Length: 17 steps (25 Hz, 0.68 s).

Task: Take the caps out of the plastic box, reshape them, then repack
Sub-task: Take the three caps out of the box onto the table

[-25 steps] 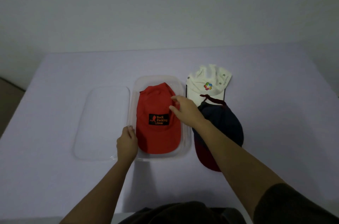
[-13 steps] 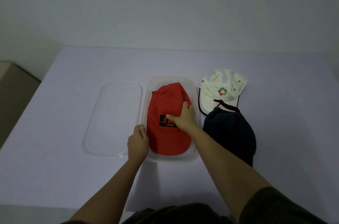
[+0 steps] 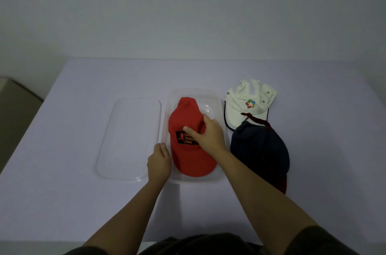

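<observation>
A red cap [image 3: 192, 163] with a black patch lies in the clear plastic box [image 3: 213, 96] at the table's middle, brim toward me. My right hand [image 3: 206, 135] grips the crown of the red cap, bunching the fabric. My left hand [image 3: 159, 163] holds the box's near left rim. A white cap [image 3: 248, 102] with a coloured logo lies on the table to the right of the box. A dark navy cap [image 3: 261, 150] with a red brim lies in front of it, overlapping its brim.
The clear lid [image 3: 129, 138] lies flat on the table to the left of the box. The table is covered in pale lilac cloth [image 3: 62, 192]. A beige object [image 3: 14, 113] stands beyond the table's left edge. A plain wall is behind.
My right hand moved from the cap's right side onto its crown and closed on the fabric. The cap's back has pulled in from the box's far right corner. My left hand stays on the rim.
</observation>
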{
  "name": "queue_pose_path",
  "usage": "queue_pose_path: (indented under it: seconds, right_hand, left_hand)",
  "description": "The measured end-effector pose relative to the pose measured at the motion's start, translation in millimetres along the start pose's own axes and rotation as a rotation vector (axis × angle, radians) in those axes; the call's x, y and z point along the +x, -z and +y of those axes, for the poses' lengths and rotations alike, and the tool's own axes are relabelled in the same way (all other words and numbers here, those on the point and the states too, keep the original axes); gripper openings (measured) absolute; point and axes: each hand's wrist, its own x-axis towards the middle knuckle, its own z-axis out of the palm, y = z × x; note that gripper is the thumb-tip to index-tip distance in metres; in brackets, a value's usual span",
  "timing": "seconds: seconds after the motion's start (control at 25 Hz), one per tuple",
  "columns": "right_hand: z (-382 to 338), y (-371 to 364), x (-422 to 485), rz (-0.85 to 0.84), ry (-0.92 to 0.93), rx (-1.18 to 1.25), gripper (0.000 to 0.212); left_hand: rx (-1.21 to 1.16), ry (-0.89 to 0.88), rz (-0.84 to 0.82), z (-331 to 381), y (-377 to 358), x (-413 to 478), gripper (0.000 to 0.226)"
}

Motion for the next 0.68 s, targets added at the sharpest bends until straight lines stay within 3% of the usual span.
queue_pose_path:
  seconds: [0.24, 0.36, 0.48, 0.68]
  right_hand:
    - [-31, 35, -3, 0.17, 0.055, 0.199, 0.048]
    - [-42, 74, -6, 0.314, 0.093, 0.323, 0.035]
    - [-34, 116, -10, 0.436, 0.11, 0.472, 0.018]
    - [7, 191, -13, 0.66, 0.059, 0.572, 0.014]
  left_hand:
    - [-0.102, 0.048, -0.071, 4, 7, -3, 0.042]
    - [-0.099, 0.053, 0.044, 15, 15, 0, 0.052]
    - [-0.145, -0.038, 0.185, 37, 20, -5, 0.047]
    - [-0.238, -0.249, 0.079, 88, -24, -44, 0.045]
